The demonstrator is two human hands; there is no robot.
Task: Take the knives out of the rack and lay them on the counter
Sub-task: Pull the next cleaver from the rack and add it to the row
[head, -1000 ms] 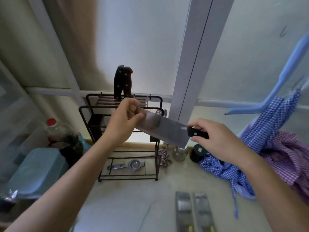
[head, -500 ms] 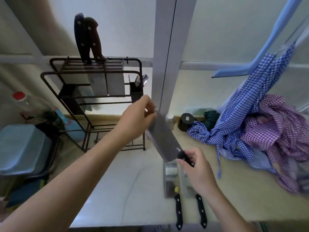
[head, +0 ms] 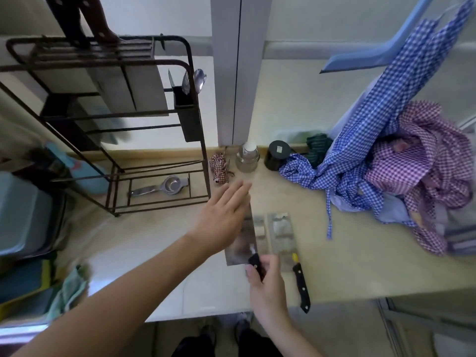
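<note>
A steel cleaver (head: 240, 244) with a black handle lies low over the beige counter (head: 334, 266), left of two cleavers (head: 282, 235) that lie flat side by side. My right hand (head: 265, 284) grips its handle. My left hand (head: 222, 222) rests with flat, spread fingers on top of the blade. The black wire rack (head: 110, 119) stands at the back left. Two dark knife handles (head: 77, 19) stick up from its top slots, and their wide blades hang below.
A cutlery cup (head: 189, 112) hangs on the rack's right side, and a metal squeezer (head: 159, 188) lies on its bottom shelf. A small glass bottle (head: 247, 157), a black jar (head: 277, 152) and checked cloths (head: 386, 155) crowd the back right. A grey tub (head: 23, 215) sits at the left.
The cleaver came down from in front of the rack to the counter beside the two laid cleavers. My left hand went from pinching the blade tip to lying flat on it.
</note>
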